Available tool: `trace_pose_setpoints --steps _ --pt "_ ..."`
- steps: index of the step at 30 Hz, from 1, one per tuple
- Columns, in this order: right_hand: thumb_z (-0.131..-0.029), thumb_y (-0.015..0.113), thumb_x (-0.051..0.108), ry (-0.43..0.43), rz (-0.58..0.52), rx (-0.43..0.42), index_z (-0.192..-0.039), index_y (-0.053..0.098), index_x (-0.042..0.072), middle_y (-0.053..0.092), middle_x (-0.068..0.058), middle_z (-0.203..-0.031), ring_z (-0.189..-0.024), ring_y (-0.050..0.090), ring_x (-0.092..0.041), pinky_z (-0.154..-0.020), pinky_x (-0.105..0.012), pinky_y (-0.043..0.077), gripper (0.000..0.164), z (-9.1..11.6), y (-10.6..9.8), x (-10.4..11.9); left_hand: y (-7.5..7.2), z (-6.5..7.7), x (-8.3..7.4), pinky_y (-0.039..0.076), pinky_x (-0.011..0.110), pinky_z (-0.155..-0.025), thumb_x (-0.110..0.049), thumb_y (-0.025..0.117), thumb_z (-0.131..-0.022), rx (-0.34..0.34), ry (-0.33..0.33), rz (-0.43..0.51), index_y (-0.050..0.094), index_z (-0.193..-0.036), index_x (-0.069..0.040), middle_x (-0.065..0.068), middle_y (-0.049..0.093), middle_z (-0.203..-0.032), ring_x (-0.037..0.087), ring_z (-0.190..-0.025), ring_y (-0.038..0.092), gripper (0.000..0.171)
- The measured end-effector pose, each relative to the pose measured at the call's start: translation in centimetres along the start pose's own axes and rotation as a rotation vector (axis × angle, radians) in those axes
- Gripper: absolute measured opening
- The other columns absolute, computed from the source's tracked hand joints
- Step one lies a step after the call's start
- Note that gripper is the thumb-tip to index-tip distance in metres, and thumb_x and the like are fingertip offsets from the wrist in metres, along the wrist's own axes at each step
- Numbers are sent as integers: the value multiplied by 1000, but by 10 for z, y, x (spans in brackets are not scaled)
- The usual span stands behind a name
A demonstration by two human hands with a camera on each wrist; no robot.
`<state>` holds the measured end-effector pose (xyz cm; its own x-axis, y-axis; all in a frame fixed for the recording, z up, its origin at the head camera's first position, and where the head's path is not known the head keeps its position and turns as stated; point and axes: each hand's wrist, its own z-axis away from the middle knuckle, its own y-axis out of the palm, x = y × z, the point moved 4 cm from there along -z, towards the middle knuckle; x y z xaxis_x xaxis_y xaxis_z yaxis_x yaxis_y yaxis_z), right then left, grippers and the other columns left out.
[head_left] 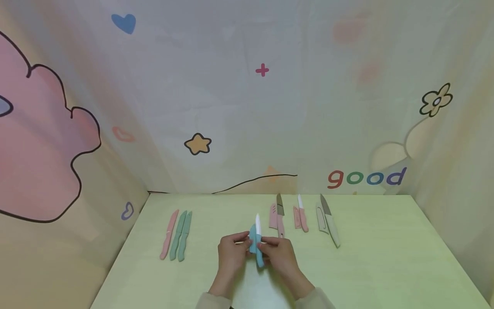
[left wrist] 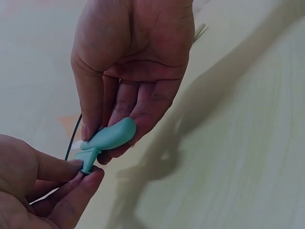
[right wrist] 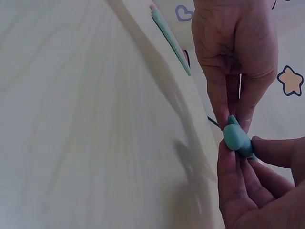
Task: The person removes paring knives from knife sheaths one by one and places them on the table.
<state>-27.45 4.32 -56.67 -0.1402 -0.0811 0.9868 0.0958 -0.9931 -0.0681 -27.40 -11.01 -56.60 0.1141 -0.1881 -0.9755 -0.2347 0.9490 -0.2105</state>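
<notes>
Both hands are raised over the near middle of the table. My left hand pinches a blue-green knife sheath between thumb and fingers. In my right hand is a small paring knife, gripped by its blue-green handle, its white blade pointing away from me. Blade and sheath lie side by side, the blade outside the sheath. The left wrist view shows the sheath's end close beside the rounded handle. From the right wrist, the handle's butt hides most of the sheath.
To the left lie a pink knife and two green knives. Toward the back right, a pink-handled knife, a smaller pink knife and a pale-handled knife each lie beside a sheath. A printed curtain stands behind the table.
</notes>
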Motion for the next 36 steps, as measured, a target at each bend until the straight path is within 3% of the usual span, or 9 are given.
trace_pose_setpoints --steps 12,27,33,36 --pt "-87 66 3 21 29 2 -115 65 -7 72 -18 -93 -69 66 -21 -55 -29 59 29 -27 12 6 -5 -26 -5 60 27 -57 0 73 -81 -34 17 -95 74 -104 -5 11 73 -94 12 -71 66 23" --pt "-84 73 10 35 251 -148 -104 73 1 73 -13 -96 -61 61 -13 -51 -24 53 23 -57 20 3 -8 -51 -3 58 25 -53 0 72 -80 -65 21 -216 74 -103 -2 11 73 -91 14 -60 65 23" --pt "-82 75 13 -17 392 -205 -99 76 4 74 -10 -95 -83 62 -19 -69 -37 54 20 -62 22 9 -6 -61 -2 60 33 -66 -2 74 -80 -81 42 -287 75 -100 -3 7 73 -87 13 -73 64 21" --pt "-82 74 12 -30 444 -195 -100 75 3 73 -9 -90 -81 61 -20 -68 -38 54 20 -65 26 10 -4 -67 -1 58 38 -74 -3 74 -79 -96 46 -342 76 -98 -5 4 73 -84 14 -77 64 20"
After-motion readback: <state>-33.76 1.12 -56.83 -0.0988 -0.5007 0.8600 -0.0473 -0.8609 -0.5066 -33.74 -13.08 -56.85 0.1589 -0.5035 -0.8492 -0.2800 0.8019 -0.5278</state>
